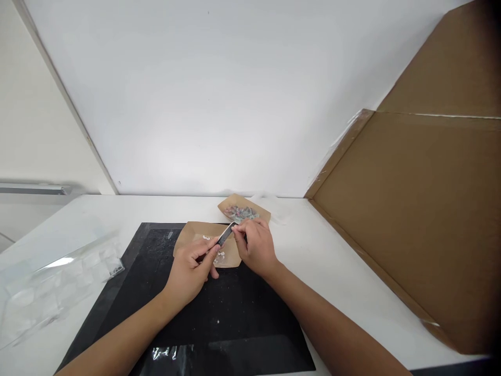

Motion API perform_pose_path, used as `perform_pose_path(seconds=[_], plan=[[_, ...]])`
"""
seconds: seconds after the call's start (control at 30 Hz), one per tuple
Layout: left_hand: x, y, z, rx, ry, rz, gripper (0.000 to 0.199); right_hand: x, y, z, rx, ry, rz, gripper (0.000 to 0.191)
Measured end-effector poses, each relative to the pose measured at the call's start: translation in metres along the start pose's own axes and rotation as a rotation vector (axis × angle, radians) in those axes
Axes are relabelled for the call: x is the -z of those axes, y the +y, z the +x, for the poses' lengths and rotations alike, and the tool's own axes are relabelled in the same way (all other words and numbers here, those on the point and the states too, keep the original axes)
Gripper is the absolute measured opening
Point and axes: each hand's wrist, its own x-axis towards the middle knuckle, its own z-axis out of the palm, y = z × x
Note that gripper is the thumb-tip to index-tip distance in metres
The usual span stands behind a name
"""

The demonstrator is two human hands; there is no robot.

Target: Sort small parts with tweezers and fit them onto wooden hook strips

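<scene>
A slim dark strip with a pale edge [225, 235] is pinched between the thumb and fingers of my left hand [195, 260], tilted up to the right. At its upper end, the thumb and fingertips of my right hand [256, 245] are closed together; whether they grip the strip itself or something small on it I cannot make out. Right below both hands stands a brown paper tray [188, 236] with small white pieces [219, 257] in it. My hands hide part of that tray.
A second paper tray [235, 201] holding small grey and pink pieces stands behind, beside clear plastic film [272, 209]. A black mat [188, 318] covers the table's middle. On the left lies a clear plastic compartment box [62, 284]. A large cardboard sheet [410, 219] leans at right.
</scene>
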Motion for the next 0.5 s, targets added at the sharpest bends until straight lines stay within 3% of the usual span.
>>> perform_pose_path(seconds=[0.17, 0.37, 0.5], plan=[[0.0017, 0.0026, 0.0029, 0.072, -0.021, -0.067, 0.047, 0.0000, -0.0095, -0.0026, 0.093, -0.118, 0.031, 0.016], [0.0015, 0.0031, 0.0045, 0.082, -0.038, -0.135, 0.049, 0.0024, -0.0042, 0.0007, 0.025, -0.016, -0.017, 0.014], [0.0020, 0.0032, 0.0037, 0.100, -0.037, -0.144, 0.049, 0.0033, -0.0076, 0.0000, 0.084, -0.134, 0.024, 0.016]])
